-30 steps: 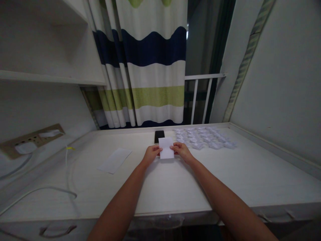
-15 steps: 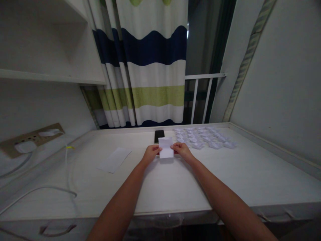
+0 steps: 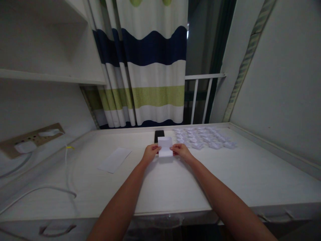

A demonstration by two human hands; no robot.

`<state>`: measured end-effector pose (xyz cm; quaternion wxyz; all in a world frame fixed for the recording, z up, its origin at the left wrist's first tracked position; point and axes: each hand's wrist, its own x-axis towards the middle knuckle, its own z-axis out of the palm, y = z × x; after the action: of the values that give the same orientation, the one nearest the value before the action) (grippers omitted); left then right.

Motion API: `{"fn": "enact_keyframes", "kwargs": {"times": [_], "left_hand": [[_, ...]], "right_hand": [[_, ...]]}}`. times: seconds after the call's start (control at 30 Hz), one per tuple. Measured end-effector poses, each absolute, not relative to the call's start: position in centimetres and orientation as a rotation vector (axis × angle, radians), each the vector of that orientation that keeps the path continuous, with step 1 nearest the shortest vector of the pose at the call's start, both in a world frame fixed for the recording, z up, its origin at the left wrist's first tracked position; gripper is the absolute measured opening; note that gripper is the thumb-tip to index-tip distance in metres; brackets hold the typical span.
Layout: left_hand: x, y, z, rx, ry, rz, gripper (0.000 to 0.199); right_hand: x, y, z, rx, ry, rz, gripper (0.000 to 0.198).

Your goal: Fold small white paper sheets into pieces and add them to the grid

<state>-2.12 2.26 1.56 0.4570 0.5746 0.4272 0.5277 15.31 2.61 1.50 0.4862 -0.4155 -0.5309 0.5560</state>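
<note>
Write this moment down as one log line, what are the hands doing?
left hand: holds folded paper | right hand: holds its other side | phone: behind | loose sheet: left

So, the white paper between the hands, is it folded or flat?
Folded: the paper has a crease across it, its upper part standing up, while the left hand and right hand pinch its sides.

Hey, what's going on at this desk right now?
A person is folding a small white paper at the middle of a white desk, the left hand pinching its left edge and the right hand its right edge. A dark phone lies just behind it. To the right sit rows of small folded paper pieces, and a flat paper strip lies to the left.
</note>
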Motion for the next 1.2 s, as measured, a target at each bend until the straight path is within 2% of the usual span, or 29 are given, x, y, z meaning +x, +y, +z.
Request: {"fn": "enact_keyframes", "kwargs": {"times": [0.4,0.97,1.2], "left_hand": [[-2.32,2.32,1.86,1.422,1.086,1.364,0.028],[-2.42,2.39,1.91,1.407,1.068,1.424,0.026],[-2.55,2.60,1.76,1.415,1.080,1.476,0.028]], "right_hand": [[15.20,2.48,1.31,-0.997,-1.316,1.410,0.032],[15.03,2.16,1.64,-1.011,-1.318,1.440,0.022],[15.15,2.35,1.29,-0.950,-1.314,1.462,0.025]]}}
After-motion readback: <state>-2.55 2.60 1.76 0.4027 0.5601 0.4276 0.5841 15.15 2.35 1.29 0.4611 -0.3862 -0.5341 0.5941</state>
